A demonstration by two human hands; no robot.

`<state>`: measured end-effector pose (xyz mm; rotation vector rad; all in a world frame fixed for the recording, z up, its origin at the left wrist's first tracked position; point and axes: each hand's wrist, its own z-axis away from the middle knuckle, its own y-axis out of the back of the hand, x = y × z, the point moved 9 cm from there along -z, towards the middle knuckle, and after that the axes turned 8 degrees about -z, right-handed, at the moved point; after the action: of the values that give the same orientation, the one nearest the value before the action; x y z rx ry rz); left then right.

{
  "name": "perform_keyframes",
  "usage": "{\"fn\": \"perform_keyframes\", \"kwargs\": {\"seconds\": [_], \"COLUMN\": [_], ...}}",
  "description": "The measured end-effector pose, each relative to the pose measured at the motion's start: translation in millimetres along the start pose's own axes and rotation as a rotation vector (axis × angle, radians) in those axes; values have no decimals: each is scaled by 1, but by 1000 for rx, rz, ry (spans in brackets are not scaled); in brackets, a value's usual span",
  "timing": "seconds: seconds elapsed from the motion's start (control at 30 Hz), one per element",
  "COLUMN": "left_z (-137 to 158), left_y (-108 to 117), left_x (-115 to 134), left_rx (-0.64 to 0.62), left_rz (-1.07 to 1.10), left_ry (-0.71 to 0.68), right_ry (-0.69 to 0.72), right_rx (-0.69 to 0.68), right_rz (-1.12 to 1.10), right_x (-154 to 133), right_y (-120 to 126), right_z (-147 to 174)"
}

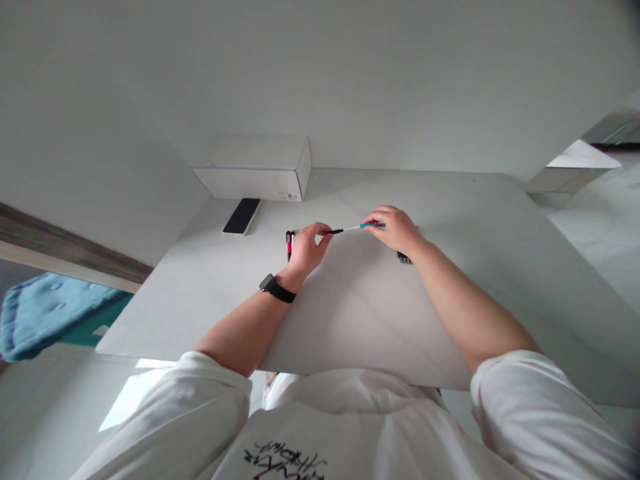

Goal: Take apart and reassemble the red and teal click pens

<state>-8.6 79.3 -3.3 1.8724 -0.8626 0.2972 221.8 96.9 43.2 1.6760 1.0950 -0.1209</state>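
Note:
My left hand (309, 247), with a black watch on its wrist, pinches a slim black pen part (337, 231). Between thumb and fingers of my right hand (395, 228) is a teal pen barrel (366, 225). A thin white refill (351, 228) spans the gap between the two parts, all roughly in one line above the table. Just left of my left hand lie a red-and-black pen (289, 245) and another pen, partly hidden by the hand. Several small black pieces (404, 258) lie below my right hand, partly covered by it.
The white table (350, 320) meets a wall at its far edge. A long white box (255, 180) stands at the back left, with a phone (243, 217) lying in front of it. A blue cushion (55, 310) is beyond the table's left edge.

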Motion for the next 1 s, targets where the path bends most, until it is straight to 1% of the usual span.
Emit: {"fn": "perform_keyframes", "kwargs": {"seconds": [0.23, 0.37, 0.63, 0.8, 1.0], "left_z": [2, 3, 4, 4, 5], "left_y": [-1, -1, -1, -1, -5], "left_x": [11, 17, 23, 22, 20], "left_rx": [-15, -32, -65, -58, -65], "left_rz": [24, 50, 32, 45, 40], "left_ry": [-59, -82, -88, -93, -87], "right_ry": [62, 73, 73, 71, 113], "right_rx": [-67, -76, -101, -103, -101], "right_rz": [55, 38, 30, 21, 43], "right_x": [-13, -18, -20, -22, -25], "right_y": [-17, -23, -27, -27, -28], "right_z": [2, 3, 3, 4, 4]}}
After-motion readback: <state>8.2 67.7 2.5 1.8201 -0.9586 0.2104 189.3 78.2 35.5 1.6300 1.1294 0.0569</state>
